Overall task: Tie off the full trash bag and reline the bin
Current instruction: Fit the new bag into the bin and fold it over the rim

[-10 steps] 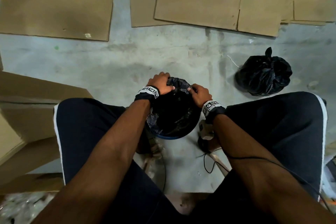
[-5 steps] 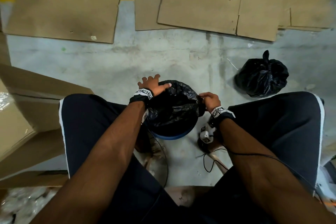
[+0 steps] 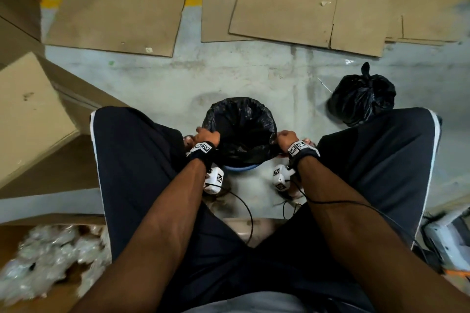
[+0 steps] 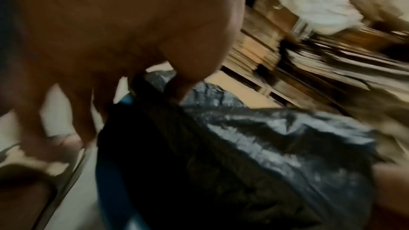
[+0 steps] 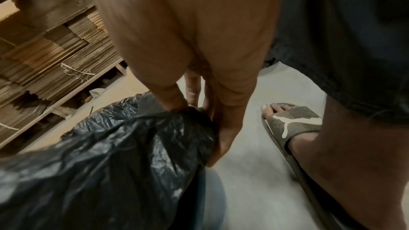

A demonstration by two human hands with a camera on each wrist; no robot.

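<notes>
A small blue bin (image 3: 240, 168) stands on the floor between my knees, with a fresh black liner (image 3: 239, 127) spread open over its mouth. My left hand (image 3: 206, 136) grips the liner's edge at the bin's left side. My right hand (image 3: 284, 138) pinches the liner's edge at the right side; the right wrist view shows thumb and fingers (image 5: 177, 100) closed on the black plastic (image 5: 124, 146). In the blurred left wrist view my fingers curl over the liner (image 4: 254, 137) above the blue rim (image 4: 110, 190). A tied full black trash bag (image 3: 362, 98) sits on the floor at the right.
Flattened cardboard sheets (image 3: 287, 0) lie on the concrete floor ahead. A large cardboard box (image 3: 30, 114) stands at the left, and crumpled clear plastic (image 3: 45, 264) lies at the lower left. My sandalled foot (image 5: 292, 125) rests right of the bin. Cables trail from my wrists.
The bunched liner has been spread wide over the bin's mouth. Both hands slid from the far rim back to the bin's left and right sides, pulling the edge down.
</notes>
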